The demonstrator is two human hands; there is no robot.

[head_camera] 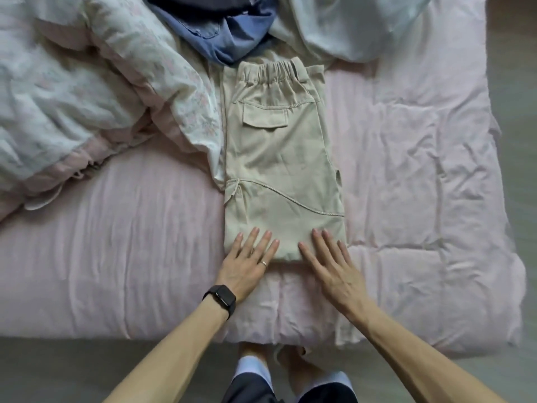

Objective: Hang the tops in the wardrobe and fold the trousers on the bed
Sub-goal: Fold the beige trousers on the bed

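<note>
Your left hand (247, 264) and right hand (329, 261) lie flat, fingers straight, pressing the near edge of the folded beige cotton trousers (283, 158) on the pink quilted bed (116, 242).

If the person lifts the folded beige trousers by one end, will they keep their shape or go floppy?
Probably floppy: the beige trousers look like thin, creased cloth, so the layers would likely sag and unfold. They seem light, since they hardly dent the pink bedcover. If pushed, they may bunch up rather than slide on that wrinkled cover.
</note>
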